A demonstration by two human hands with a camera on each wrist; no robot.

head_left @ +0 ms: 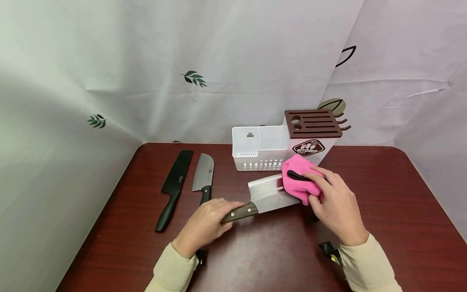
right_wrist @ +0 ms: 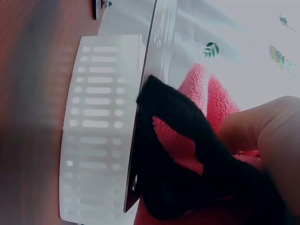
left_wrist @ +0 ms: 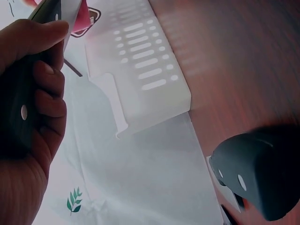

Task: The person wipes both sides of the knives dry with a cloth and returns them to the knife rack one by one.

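Observation:
My left hand (head_left: 206, 222) grips the brown riveted handle of a cleaver (head_left: 277, 201), held above the table with its broad silver blade pointing right. In the left wrist view the fingers of that hand (left_wrist: 50, 91) are curled round the handle. A fluffy pink cloth (head_left: 297, 187) is pinched in my right hand (head_left: 337, 205) and lies against the far end of the blade, covering it. A black strip (right_wrist: 183, 112) runs across the cloth in the right wrist view, beside the blade (right_wrist: 157, 51).
Left on the table (head_left: 120, 251) lie a black knife (head_left: 177, 178) and a silver-bladed knife (head_left: 204, 174), its handle partly behind my left hand. Behind the cleaver stands a white rack (head_left: 260, 156) with a brown slotted block top (head_left: 315, 123) and side hooks. White curtain (head_left: 233, 61) hangs behind.

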